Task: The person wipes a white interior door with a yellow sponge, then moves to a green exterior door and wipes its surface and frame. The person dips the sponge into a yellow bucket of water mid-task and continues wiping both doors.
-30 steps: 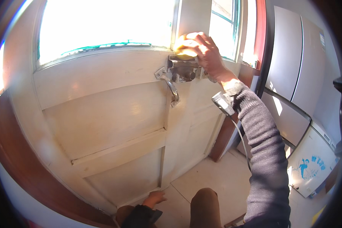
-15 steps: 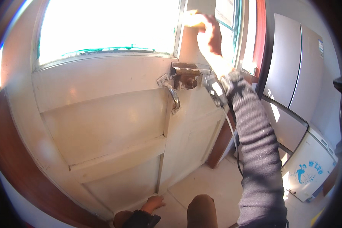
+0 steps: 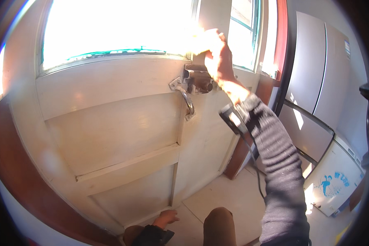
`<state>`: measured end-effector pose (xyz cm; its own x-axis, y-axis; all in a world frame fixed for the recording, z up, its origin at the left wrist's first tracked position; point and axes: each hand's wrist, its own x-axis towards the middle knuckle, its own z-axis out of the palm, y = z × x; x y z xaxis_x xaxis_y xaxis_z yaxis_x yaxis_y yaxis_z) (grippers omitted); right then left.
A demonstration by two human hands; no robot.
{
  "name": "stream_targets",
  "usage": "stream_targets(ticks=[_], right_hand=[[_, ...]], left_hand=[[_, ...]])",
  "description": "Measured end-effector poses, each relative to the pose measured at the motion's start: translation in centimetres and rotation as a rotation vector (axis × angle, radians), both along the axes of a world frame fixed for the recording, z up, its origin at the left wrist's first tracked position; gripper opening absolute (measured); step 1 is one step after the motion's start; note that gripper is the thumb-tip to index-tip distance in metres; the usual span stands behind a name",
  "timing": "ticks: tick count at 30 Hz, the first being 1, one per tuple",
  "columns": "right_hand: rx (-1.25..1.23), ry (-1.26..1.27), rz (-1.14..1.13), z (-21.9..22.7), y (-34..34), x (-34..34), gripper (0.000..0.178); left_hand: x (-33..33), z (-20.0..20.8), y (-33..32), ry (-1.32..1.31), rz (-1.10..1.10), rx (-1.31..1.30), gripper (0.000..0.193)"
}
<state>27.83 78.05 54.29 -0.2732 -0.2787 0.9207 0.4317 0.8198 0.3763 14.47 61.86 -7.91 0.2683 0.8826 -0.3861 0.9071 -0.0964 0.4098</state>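
Observation:
My right hand (image 3: 219,59) is raised at the white door (image 3: 115,135), just above and beside the rusty bolt lock (image 3: 199,84). Its fingers are bent and closed, but strong glare washes out the fingertips. I cannot make out whether anything is in them. A small dark device (image 3: 231,119) with a cable sits at my right wrist. Below the lock is a curved metal pull handle (image 3: 186,100). Low down near my knee, my left hand (image 3: 166,219) hangs loosely with its fingers apart, close to the door's bottom, with nothing visible in it.
A bright glass pane (image 3: 119,28) fills the door's upper part. On the right stand a tall grey fridge (image 3: 309,65) and a low white chest freezer (image 3: 332,180). A dark red-brown frame (image 3: 33,176) edges the left. Pale tiles (image 3: 221,197) cover the floor.
My right hand has come down and slightly left, from above the lock to closer against it, and now covers the bolt's right end. The left hand has stayed about where it was.

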Motion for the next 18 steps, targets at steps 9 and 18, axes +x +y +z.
stream_targets(ticks=[9, 18], right_hand=[[0.149, 0.110, -0.054, -1.2, -2.1, -2.1, 0.019], [0.141, -0.136, 0.134, -3.1, -7.3, -9.5, 0.027]], left_hand=[[-0.3, 0.4, -0.9, 0.000, 0.010, 0.006, 0.061], [-0.7, -1.7, 0.1, 0.042, -0.071, 0.022, 0.062]])
